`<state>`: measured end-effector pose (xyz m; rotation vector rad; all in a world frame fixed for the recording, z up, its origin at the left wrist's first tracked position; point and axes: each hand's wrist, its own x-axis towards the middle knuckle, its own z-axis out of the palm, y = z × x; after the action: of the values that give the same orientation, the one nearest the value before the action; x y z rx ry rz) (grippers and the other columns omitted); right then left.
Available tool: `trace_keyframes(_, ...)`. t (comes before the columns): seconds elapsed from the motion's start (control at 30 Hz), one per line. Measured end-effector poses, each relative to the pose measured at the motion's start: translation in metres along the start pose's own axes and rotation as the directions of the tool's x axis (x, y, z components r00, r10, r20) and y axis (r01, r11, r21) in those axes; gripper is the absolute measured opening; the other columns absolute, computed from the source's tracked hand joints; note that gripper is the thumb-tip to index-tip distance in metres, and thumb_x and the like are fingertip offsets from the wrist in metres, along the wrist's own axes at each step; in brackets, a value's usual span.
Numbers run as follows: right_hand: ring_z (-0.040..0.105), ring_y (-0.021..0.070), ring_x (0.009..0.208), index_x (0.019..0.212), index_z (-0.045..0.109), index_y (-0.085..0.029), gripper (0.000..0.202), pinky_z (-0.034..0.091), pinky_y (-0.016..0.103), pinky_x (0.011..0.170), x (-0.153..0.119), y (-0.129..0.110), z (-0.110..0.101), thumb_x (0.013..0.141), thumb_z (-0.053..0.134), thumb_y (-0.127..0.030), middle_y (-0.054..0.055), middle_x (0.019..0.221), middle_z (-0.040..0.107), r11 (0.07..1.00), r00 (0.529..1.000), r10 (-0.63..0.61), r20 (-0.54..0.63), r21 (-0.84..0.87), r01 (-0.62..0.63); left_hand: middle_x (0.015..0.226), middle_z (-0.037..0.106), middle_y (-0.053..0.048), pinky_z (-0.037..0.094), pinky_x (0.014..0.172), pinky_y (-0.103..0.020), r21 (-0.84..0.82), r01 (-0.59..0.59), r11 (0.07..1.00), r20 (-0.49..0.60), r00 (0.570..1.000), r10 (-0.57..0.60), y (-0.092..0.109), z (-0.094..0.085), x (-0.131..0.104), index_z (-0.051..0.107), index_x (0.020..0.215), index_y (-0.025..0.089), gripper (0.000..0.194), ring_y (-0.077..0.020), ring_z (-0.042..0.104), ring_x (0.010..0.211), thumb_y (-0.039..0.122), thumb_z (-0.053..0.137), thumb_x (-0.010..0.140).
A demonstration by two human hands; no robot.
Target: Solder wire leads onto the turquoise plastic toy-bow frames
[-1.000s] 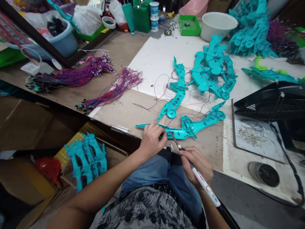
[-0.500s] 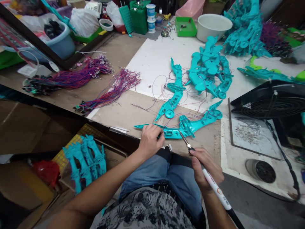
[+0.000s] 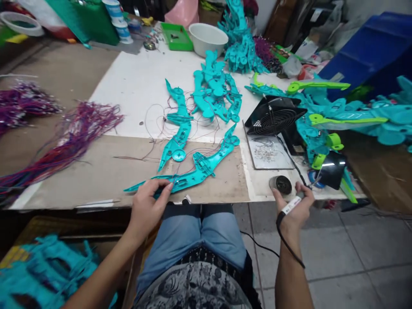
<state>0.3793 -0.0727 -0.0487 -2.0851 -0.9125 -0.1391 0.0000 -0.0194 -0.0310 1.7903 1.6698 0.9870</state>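
Well, your left hand pinches the near curved teal plastic piece — seemingly part-wired; your right hand grips a white-barrelled soldering iron, red-purple wire bundle loose at left.

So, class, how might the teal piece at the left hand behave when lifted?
The teal piece is probably stiff, given its ribbed, moulded shape. It may be light for its size, being a thin, open shell. Its sheen suggests it might slip.
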Motion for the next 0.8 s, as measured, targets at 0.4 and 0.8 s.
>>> trace_keyframes(0.4, 0.054, 0.0271, 0.122, 0.133, 0.036, -0.022, 0.070, 0.051, 0.050, 0.094, -0.068, -0.099, 0.032, 0.074, 0.072, -0.013, 0.017, 0.130, 0.054, 0.522, 0.500, -0.840, 0.213, 0.572, 0.633, 0.076, 0.067, -0.001, 0.039, 0.078, -0.034, 0.003, -0.095, 0.995, 0.203, 0.975, 0.092, 0.038, -0.018, 0.003, 0.064, 0.075, 0.020, 0.014, -0.0187, 0.058, 0.080, 0.023, 0.056, 0.085)
trace_keyframes(0.8, 0.047, 0.0313, 0.125, 0.137, 0.034, -0.018, 0.066, 0.050, 0.055, 0.093, -0.101, -0.136, 0.045, 0.080, 0.065, -0.008, 0.022, 0.132, 0.052, 0.380, 0.330, -0.922, 0.202, 0.631, 0.676, 0.077, 0.065, -0.002, 0.035, 0.077, -0.036, 0.150, -0.085, 0.985, 0.194, 0.980, 0.054, 0.047, -0.002, 0.002, 0.059, 0.070, 0.018, 0.013, -0.0212, 0.055, 0.086, 0.016, 0.060, 0.082)
